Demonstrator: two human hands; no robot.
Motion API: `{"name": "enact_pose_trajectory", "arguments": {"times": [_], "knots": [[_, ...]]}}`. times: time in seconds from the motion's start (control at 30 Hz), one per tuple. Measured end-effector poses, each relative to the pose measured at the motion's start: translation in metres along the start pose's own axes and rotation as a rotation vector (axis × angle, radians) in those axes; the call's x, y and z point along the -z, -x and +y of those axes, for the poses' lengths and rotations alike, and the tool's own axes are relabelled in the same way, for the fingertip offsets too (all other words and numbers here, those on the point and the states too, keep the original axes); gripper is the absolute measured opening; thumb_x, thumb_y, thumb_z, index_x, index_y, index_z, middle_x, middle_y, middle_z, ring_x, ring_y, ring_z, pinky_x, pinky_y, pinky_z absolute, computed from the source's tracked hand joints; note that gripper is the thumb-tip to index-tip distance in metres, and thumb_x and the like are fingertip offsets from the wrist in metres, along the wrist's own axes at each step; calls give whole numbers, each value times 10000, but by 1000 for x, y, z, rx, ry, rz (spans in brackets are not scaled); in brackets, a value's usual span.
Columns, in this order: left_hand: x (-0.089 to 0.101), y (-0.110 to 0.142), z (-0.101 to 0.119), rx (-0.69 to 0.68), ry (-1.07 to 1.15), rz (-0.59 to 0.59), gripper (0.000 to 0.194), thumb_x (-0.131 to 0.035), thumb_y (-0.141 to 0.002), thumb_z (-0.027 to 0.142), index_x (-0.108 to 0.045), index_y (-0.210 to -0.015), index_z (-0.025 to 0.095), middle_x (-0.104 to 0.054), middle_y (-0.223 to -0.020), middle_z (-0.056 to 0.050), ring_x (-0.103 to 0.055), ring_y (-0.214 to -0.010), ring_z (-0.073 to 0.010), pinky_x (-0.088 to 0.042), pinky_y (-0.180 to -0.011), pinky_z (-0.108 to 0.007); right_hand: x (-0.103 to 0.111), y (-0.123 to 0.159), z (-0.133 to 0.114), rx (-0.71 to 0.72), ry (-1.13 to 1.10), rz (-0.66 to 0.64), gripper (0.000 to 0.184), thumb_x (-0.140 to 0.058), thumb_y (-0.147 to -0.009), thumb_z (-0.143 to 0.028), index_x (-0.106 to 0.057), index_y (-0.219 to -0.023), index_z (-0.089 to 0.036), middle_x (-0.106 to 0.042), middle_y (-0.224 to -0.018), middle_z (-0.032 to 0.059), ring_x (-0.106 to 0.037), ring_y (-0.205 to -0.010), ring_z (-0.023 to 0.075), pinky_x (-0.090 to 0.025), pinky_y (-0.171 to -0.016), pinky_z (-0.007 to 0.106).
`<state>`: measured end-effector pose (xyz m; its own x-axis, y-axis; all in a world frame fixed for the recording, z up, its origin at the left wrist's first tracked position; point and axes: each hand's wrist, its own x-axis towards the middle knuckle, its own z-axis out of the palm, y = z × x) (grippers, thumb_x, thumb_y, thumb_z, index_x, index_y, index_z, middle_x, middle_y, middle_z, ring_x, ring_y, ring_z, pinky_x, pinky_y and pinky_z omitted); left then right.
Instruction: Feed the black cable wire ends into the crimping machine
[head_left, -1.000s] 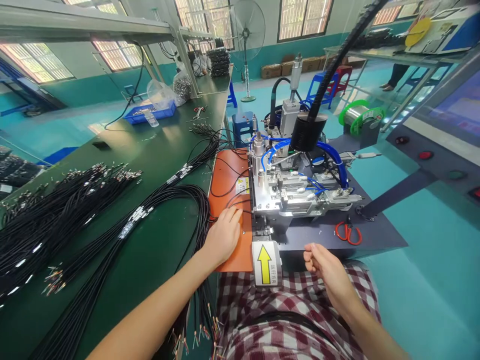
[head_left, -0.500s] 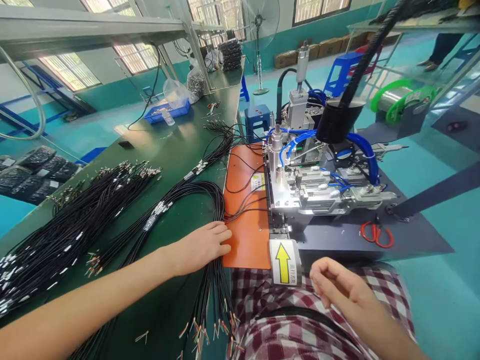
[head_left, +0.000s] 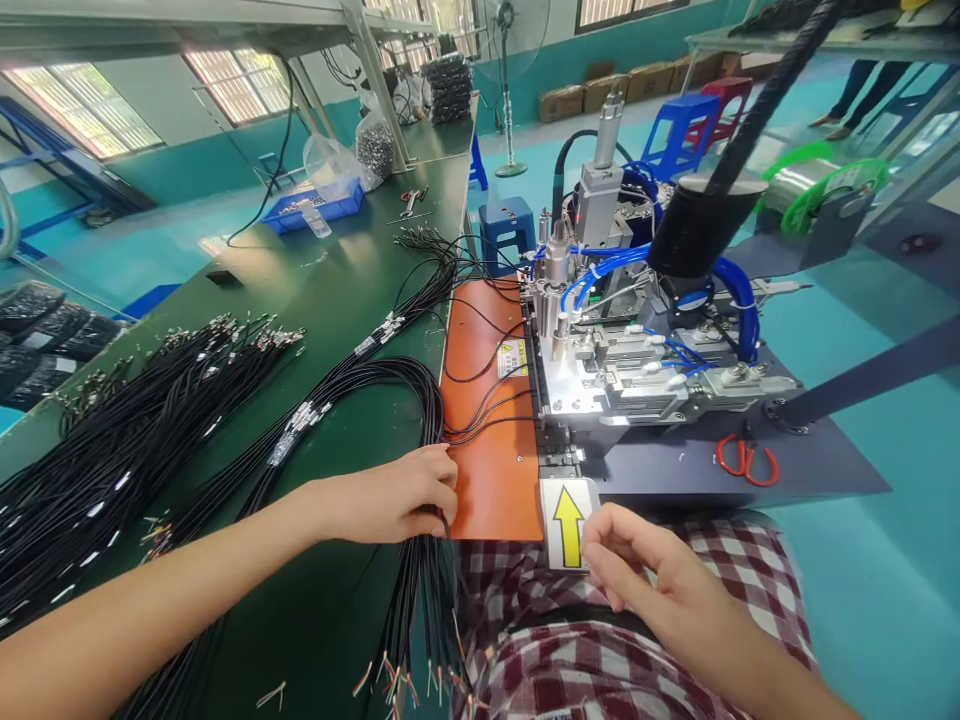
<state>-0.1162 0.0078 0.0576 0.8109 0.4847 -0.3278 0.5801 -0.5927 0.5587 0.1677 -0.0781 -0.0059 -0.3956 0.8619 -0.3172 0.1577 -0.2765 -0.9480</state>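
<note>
Bundle (head_left: 420,590) at your left hand (head_left: 401,493), axis square to your reach

It lies at the bench (head_left: 360,250) edge, right at your left fingertips. Bends at the top, then runs toward you; stripped ends (head_left: 394,680) hang beside your lap (head_left: 600,660). Your left comes in from the side, roughly square across that long axis. Left is the nearer; your right hand (head_left: 645,570) is well apart, past the orange plate (head_left: 491,490).

Left: fingers curled, thumb drawn in at the bundle. Can't tell if a cable is pinched. Right: half curled over your lap, nothing visible in it; can't tell if the tips meet.

Few strands (head_left: 461,436) cross the orange plate toward the machine (head_left: 615,385), ahead and right of your left.

Vs half a second ago: left fingers were straighter, now tucked in. Right has shifted left; it was clear of the arrow label (head_left: 568,525), now overlaps it in view. Contact unclear. A second ago your left was over the orange plate, by those strands.
</note>
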Motion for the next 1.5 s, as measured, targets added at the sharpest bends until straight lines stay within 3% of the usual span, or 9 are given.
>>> {"name": "enact_pose_trajectory", "arguments": {"times": [0.13, 0.23, 0.33, 0.53, 0.7, 0.87, 1.17, 1.33, 1.5], "knots": [[2, -12, 6, 51, 202, 163, 200, -465, -924, 235, -648, -877, 172, -594, -895, -49, -566, -827, -158, -446, -775, -269, 4, -11, -6, 35, -92, 30, 346, -419, -918, -537, -568, -885, -227, -539, -704, -2, -504, -615, 144, -453, -613, 275], [-6, -29, 7, 96, 123, 337, 226, -417, -939, 225, -614, -849, 161, -589, -848, -46, -543, -778, -152, -428, -728, -265, 13, -21, -10, 127, -214, 126, 504, -288, -919, -621, -567, -1025, -215, -592, -802, 33, -523, -602, 141, -448, -616, 292], [-19, -44, 4, 132, 7, 405, 229, -401, -931, 209, -592, -812, 169, -581, -790, -35, -529, -738, -155, -411, -707, -279, 19, -31, -13, 142, -238, 256, 507, -467, -842, -646, -556, -1081, -207, -603, -839, 35, -538, -587, 138, -457, -608, 298], [-31, -70, 23, 113, -48, 397, 87, -479, -836, 186, -565, -839, 178, -581, -771, -36, -512, -728, -187, -385, -692, -322, 14, -46, -12, 71, -276, 340, 352, -686, -711, -530, -594, -782, -197, -550, -605, -28, -532, -535, 134, -452, -547, 273], [-35, -97, 47, 112, 622, 296, 168, -422, -915, 218, -471, -1075, 230, -567, -741, 36, -482, -609, -117, -378, -603, -245, 19, -48, -6, 102, -337, 286, 242, -673, -779, -413, -613, -875, -198, -602, -662, -23, -552, -555, 119, -444, -554, 249], [-49, -108, 34, 159, 1021, 333, 121, -480, -906, 255, -488, -1012, 197, -499, -620, 57, -459, -597, -105, -357, -579, -224, 34, -47, -1, 98, -380, 331, 249, -618, -829, -438, -635, -853, -191, -637, -714, -1, -543, -552, 111, -441, -571, 253], [-52, -112, 29, 177, 1138, 324, 128, -531, -891, 265, -516, -982, 177, -593, -678, 14, -551, -665, -120, -427, -655, -245, 29, -57, 1, 47, -379, 280, 207, -690, -771, -386, -620, -771, -192, -585, -620, -31, -511, -501, 102, -403, -498, 228], [-53, -111, 32, 214, 1073, 415, 160, -595, -859, 292, -578, -969, 177, -543, -736, 23, -485, -644, -86, -367, -570, -187, 27, -57, 5, 46, -395, 255, 190, -688, -787, -358, -619, -767, -182, -588, -637, -32, -491, -493, 82, -390, -486, 213], [-54, -110, 34, 180, 1230, 427, 176, -533, -900, 310, -536, -1026, 187, -580, -717, 24, -403, -472, -36, -297, -444, -159, 24, -58, 6, 62, -425, 289, 159, -696, -784, -327, -631, -779, -182, -583, -608, -39, -469, -460, 66, -375, -457, 195]]}}
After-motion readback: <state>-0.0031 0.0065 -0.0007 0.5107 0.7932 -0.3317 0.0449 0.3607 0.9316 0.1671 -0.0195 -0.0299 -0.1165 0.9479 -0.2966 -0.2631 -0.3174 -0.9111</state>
